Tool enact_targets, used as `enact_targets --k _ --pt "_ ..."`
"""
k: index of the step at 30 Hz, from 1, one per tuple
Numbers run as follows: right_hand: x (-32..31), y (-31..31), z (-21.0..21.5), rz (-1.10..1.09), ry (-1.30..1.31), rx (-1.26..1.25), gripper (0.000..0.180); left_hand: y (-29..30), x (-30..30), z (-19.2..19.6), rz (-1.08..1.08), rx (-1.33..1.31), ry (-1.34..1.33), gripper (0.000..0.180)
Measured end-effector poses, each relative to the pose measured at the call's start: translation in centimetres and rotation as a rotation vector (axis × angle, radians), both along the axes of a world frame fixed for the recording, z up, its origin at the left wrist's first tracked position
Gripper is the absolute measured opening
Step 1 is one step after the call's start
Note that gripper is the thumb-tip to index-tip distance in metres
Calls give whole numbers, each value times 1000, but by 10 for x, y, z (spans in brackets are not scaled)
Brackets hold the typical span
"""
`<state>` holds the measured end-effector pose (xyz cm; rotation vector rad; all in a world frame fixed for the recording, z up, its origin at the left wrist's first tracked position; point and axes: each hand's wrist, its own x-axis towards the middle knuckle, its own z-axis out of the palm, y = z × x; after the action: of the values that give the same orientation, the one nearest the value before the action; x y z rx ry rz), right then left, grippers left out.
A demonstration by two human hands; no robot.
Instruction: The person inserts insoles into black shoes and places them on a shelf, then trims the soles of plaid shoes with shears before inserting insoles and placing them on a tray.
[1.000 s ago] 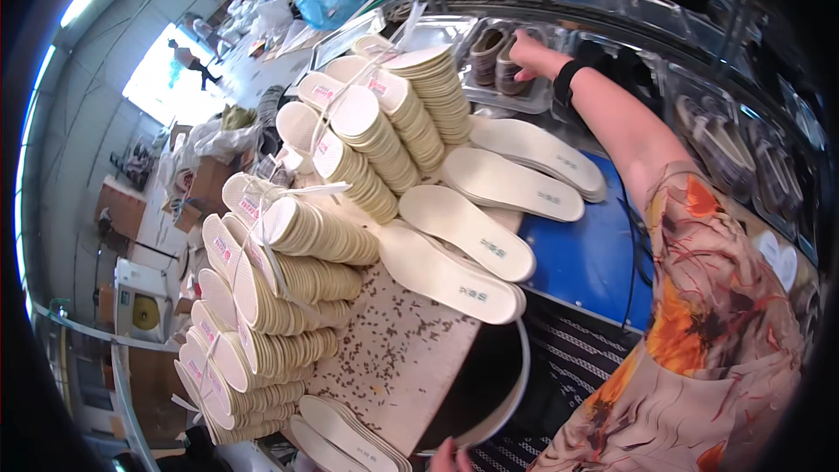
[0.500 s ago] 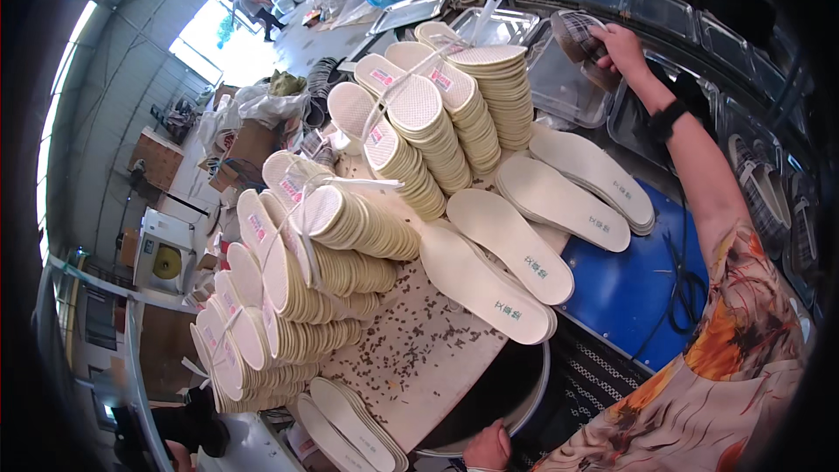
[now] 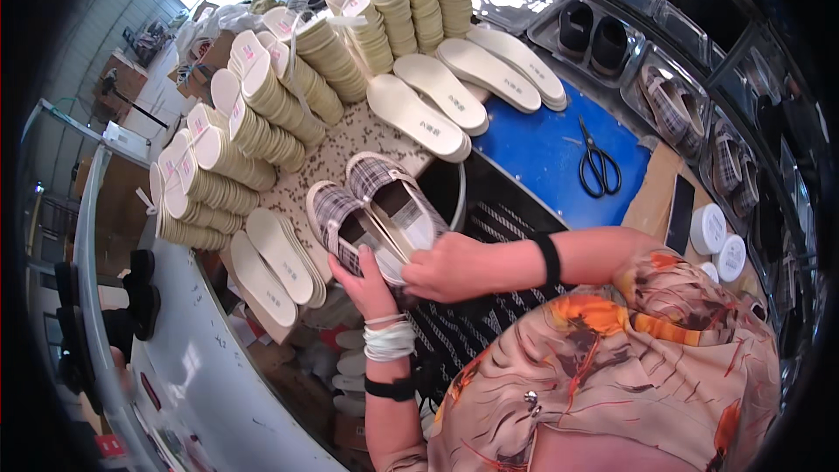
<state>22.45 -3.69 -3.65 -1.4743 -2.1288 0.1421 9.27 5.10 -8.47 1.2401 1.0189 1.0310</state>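
Note:
A pair of grey-and-white plaid slip-on shoes, the left shoe [image 3: 334, 214] and the right shoe [image 3: 384, 179], is held side by side over the near edge of the table, toes pointing away from me. My left hand [image 3: 367, 287] grips the left shoe near its heel, thumb up along the opening. My right hand [image 3: 441, 267] is closed at the right shoe's heel, its fingertips partly hidden. A pale patch shows inside the right shoe. Just beyond the shoes lie loose cream insoles [image 3: 421, 118], with more insoles [image 3: 284, 258] at the table's left corner.
Tied stacks of insoles [image 3: 271, 87] line the far and left sides of the speckled table [image 3: 350, 135]. Black scissors [image 3: 599, 166] lie on a blue board [image 3: 542, 149]. Beside it are a phone [image 3: 680, 214] and white round tubs [image 3: 718, 240]. Metal trays with shoes [image 3: 594, 35] curve along the right.
My right hand has brought the plaid shoes from the trays at the far right to in front of me. My left hand has risen from the lower edge to them. The view has shifted.

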Motion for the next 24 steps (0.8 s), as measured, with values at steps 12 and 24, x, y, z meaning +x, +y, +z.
enact_targets --k 12,24 --pt "180 -110 -63 -1222 -151 -530 33 1 -32 14 -271 251 1074 50" --pt "240 -156 -114 -1484 76 -582 33 5 26 -12 -336 388 1349 33"
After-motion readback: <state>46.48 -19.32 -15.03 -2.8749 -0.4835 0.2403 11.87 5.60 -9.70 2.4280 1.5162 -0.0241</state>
